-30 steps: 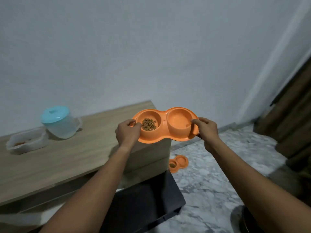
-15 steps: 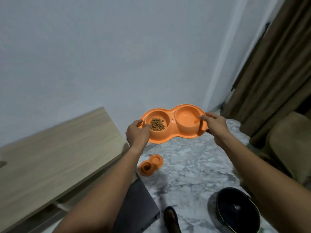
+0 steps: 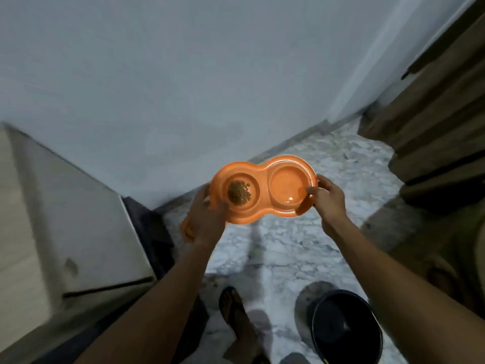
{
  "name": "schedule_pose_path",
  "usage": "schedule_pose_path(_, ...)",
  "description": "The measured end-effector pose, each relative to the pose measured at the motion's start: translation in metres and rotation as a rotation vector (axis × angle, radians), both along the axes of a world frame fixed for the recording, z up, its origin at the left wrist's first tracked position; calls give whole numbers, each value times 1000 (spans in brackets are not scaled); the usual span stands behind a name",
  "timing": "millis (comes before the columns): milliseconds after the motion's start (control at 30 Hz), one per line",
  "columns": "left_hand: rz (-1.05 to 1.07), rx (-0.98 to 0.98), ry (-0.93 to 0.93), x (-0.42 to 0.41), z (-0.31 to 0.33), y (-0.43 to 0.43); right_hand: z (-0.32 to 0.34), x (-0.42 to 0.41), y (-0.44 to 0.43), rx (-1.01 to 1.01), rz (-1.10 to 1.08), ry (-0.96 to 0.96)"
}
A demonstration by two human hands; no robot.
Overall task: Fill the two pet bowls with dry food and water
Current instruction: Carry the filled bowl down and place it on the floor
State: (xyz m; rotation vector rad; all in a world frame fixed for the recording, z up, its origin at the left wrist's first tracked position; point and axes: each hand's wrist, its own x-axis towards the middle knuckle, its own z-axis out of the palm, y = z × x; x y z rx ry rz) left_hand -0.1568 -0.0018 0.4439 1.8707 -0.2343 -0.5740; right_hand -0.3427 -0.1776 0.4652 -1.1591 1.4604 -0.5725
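I hold an orange double pet bowl (image 3: 263, 203) in the air over the marble floor. Its left cup holds brown dry food (image 3: 238, 193); its right cup (image 3: 287, 186) holds a shiny film of water. My left hand (image 3: 206, 219) grips the bowl's left end and my right hand (image 3: 326, 199) grips its right rim. A second orange double bowl (image 3: 186, 228) lies on the floor below, mostly hidden behind my left hand.
A wooden table (image 3: 65, 219) stands at the left, with a dark object (image 3: 154, 232) beside it. A black round bin (image 3: 346, 328) sits on the floor at lower right. My sandalled foot (image 3: 235, 308) is below. Brown curtains (image 3: 441, 106) hang at right.
I have turned right and tilted my view down, away from the table. The held bowl has moved lower, over the floor, and now covers most of the second bowl.
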Motion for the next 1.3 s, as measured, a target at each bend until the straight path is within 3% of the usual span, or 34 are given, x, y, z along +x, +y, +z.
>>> schedule_pose_path(133, 74, 64, 28, 5, -125, -51, -117, 20, -58, 28, 35, 30)
schedule_pose_path(367, 225, 113, 55, 6, -395, -119, -392, 61, -141, 8, 156, 62)
schedule_pose_path(600, 287, 213, 117, 11, -567, -168, -583, 91, -198, -30, 230, 99)
schedule_pose_path(800, 308, 244, 87, 22, -626, -196, -651, 105, -227, -36, 234, 111)
schedule_pose_path(1000, 278, 286, 78, 31, -640, -207, -671, 111, -234, -35, 238, 137)
schedule_pose_path(1167, 233, 339, 106, 31, -627, -211, -657, 115, -227, -21, 287, 182)
schedule_pose_path(1300, 161, 345, 103, 28, -577, -206, -607, 109, -205, -52, 341, 229)
